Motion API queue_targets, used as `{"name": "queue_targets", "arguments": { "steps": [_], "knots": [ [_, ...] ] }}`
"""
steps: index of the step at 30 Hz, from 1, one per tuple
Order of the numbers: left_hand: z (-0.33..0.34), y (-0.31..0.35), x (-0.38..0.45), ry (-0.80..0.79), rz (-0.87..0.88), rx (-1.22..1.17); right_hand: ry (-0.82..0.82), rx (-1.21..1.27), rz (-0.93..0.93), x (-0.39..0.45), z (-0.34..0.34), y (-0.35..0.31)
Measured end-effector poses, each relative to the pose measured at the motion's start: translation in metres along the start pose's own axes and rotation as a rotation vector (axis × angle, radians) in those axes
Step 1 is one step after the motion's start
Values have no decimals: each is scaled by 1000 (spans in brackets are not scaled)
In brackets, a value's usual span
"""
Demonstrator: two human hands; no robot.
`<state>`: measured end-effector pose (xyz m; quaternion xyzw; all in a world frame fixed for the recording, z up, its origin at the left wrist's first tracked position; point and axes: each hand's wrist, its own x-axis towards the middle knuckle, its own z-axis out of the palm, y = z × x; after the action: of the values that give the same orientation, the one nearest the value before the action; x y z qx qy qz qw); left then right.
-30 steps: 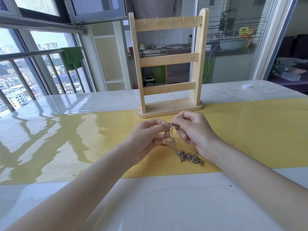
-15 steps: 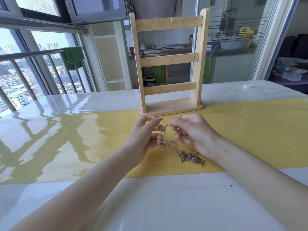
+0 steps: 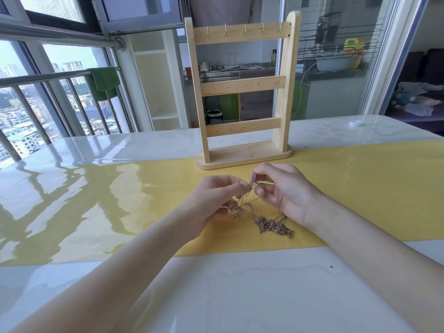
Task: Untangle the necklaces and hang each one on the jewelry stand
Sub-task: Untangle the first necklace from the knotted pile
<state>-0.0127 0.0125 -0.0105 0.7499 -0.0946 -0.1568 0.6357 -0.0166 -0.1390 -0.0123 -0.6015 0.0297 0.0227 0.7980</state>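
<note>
A tangle of thin gold necklaces (image 3: pixel 274 225) lies on the yellow runner (image 3: pixel 360 188), its upper strands lifted between my hands. My left hand (image 3: pixel 213 203) pinches chain strands at its fingertips. My right hand (image 3: pixel 286 188) pinches a knot of chain just right of the left fingertips, a little above the table. The wooden jewelry stand (image 3: pixel 242 92) is upright directly behind my hands, with three crossbars carrying small hooks. Nothing hangs on the hooks.
The glossy white table (image 3: pixel 216 284) reaches toward me. A small white cap (image 3: pixel 355 123) sits at the far right of the table. A window railing with a green cloth (image 3: pixel 103 79) is at the left, and glass doors stand behind the stand.
Both hands have drawn slightly apart and lower, and the strands between them are stretched out more. The bunched part of the chains stays on the runner.
</note>
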Motion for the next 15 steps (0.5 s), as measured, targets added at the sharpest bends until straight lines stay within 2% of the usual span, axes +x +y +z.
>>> {"name": "queue_targets", "arguments": {
  "steps": [9,12,15],
  "knots": [
    [-3,-2,4,113,97,-49,-9,-73,-51,0,3,1],
    [-3,0,3,91,126,-82,-80,-163,-34,-2,3,-1],
    [-1,0,1,71,167,-6,-154,-269,15,-4,1,1]
  ]
}}
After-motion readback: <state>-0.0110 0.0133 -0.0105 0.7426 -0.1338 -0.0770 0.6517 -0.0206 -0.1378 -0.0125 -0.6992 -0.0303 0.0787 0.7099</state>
